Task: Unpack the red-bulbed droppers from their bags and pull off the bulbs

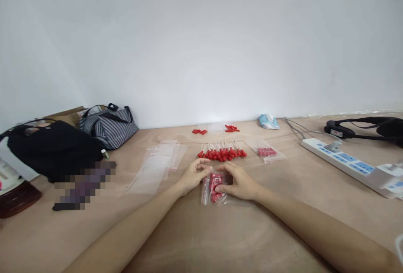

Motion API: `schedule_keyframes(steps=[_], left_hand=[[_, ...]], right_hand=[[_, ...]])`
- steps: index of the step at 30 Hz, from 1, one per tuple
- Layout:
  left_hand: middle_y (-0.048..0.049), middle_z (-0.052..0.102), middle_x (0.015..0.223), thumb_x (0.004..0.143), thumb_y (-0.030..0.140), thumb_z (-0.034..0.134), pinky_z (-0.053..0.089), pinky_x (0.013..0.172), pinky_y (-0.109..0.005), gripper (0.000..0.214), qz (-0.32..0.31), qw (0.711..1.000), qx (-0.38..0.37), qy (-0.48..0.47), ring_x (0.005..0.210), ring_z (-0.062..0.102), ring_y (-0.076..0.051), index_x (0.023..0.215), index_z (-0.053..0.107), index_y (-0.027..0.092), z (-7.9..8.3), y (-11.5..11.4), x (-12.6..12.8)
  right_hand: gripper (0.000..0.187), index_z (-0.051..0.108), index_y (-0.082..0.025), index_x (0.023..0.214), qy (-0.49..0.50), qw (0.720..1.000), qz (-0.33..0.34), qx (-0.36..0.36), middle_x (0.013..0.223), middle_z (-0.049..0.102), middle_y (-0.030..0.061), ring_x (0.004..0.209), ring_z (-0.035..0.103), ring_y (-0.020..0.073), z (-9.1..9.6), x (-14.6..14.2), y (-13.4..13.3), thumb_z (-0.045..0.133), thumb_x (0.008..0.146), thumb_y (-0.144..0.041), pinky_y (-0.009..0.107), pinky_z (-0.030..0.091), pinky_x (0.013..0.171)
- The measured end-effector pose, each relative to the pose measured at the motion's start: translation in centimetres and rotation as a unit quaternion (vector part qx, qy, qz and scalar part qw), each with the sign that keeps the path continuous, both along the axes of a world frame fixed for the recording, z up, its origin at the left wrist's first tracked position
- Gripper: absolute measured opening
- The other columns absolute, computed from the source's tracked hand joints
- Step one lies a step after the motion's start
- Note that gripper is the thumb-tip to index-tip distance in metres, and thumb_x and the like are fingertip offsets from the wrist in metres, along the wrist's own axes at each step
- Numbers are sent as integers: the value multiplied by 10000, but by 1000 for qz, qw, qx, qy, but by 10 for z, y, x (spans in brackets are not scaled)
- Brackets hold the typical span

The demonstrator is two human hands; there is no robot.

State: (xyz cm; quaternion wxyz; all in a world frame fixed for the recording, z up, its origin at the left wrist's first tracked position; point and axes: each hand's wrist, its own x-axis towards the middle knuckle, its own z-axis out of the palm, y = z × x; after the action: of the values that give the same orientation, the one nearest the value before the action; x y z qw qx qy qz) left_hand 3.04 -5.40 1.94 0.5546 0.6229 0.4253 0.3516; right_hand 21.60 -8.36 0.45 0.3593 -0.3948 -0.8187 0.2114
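Note:
A small clear zip bag (213,189) with red capsules inside lies on the tan table (201,239) right in front of me. My left hand (194,175) pinches its upper left edge with curled fingers. My right hand (236,181) presses on its right side, fingers closed on the plastic. Just beyond the hands a row of red capsules (222,153) lies next to thin white sticks. A filled bag of red capsules (267,152) rests to the right of that row. Two small heaps of loose red capsules (200,131) sit near the wall.
A pile of empty clear bags (159,164) lies to the left. A black bag (53,149) and a striped bag (108,125) stand at far left. A white power strip (352,164), black headset (365,128) and blue packet (268,121) are at right.

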Motion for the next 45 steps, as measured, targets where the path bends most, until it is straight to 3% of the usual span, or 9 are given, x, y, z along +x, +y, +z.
schedule_keyframes(steps=[5,15,23,31,34,36,38,42,45], left_hand=[[25,592,666,563,270,747,447,666,-277,639,-8,992,-123,-3,608,575,-113,1095,419,135,4,-16,-14],[47,615,566,478,237,798,428,566,-227,841,2,993,-117,-20,493,555,-87,1173,341,112,7,-22,-9],[63,596,495,431,246,812,389,514,-200,812,-16,994,-111,13,462,541,-92,1115,402,89,10,-23,-9],[47,610,513,443,225,804,420,525,-207,784,-29,994,-102,35,475,540,-97,1111,413,102,5,-22,-10],[34,601,565,570,309,742,465,585,-250,752,-38,996,-81,19,522,564,-109,1186,366,101,1,-21,-12],[-4,610,689,710,368,619,487,622,-282,618,-43,999,-6,18,593,589,-123,1218,353,137,-1,-21,-16],[-52,598,855,790,342,522,491,682,-305,412,-57,985,156,52,721,596,-141,1158,445,176,-1,-21,-21],[-72,564,925,801,196,512,456,776,-301,163,-97,846,504,142,871,539,-155,927,616,195,0,-22,-30],[-57,586,868,801,159,513,449,767,-300,165,-102,769,608,169,836,533,-154,882,641,225,0,-20,-30]], right_hand=[[411,530,-172,953,13,999,-40,5,879,556,51,801,517,171,-9,6,7,655,657,-429,301,417,695],[215,580,-212,990,-62,987,18,145,993,550,69,927,476,183,9,4,5,534,793,-288,363,359,804],[268,612,-311,992,-161,957,95,220,1099,525,32,1021,412,185,23,-9,9,474,816,-164,380,304,850],[156,612,-207,768,-158,930,96,319,946,597,26,938,448,164,14,-13,12,468,816,-170,334,312,812],[183,577,-181,772,-146,923,68,350,861,619,26,859,466,150,8,-13,10,409,844,-161,321,317,791],[204,556,-174,777,-130,923,51,357,837,625,24,833,471,144,4,-13,9,371,850,-130,313,320,788],[214,538,-172,765,-119,924,42,361,836,629,24,829,475,144,1,-12,8,352,846,-104,311,320,794],[193,521,-178,792,-109,924,35,366,870,626,22,840,473,146,-2,-12,8,353,841,-95,315,321,798],[187,517,-182,808,-110,927,37,358,869,621,22,835,473,144,-2,-13,8,349,847,-109,315,327,790]])
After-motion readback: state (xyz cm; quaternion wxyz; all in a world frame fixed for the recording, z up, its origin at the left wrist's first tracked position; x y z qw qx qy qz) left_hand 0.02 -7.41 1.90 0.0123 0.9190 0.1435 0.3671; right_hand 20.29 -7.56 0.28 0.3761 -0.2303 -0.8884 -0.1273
